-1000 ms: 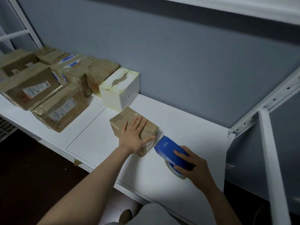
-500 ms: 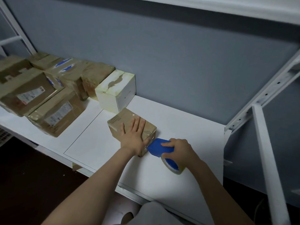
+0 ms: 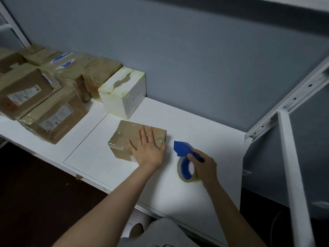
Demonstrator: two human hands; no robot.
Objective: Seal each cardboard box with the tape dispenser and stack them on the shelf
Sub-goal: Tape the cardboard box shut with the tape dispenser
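A grey wall [image 3: 178,50] backs a white shelf [image 3: 204,125], with a white post [image 3: 292,166] of the rack standing at the near right. At the far left of the shelf sits a pile [image 3: 44,97] of brown boxes, closed and wrapped in clear tape, some bearing printed labels and some blue marks; what is inside them cannot be seen. Just right of the pile, against the wall, stands a white box [image 3: 122,93], closed, with a torn strip along its top. Nearer, around the middle of the shelf and apart from the others, lies the small brown box [image 3: 128,134], its flaps shut under glossy tape and its contents hidden.

The left hand [image 3: 148,150] lies flat on the right part of this box's top, fingers straight and slightly spread. Just right of the box, not touching it, is the blue dispenser [image 3: 184,148], its nose pointing towards the box and its clear roll [image 3: 187,170] low over the shelf; whether the roll touches the board cannot be told. The right hand [image 3: 206,166] grips the dispenser from the right, fingers curled round its handle.
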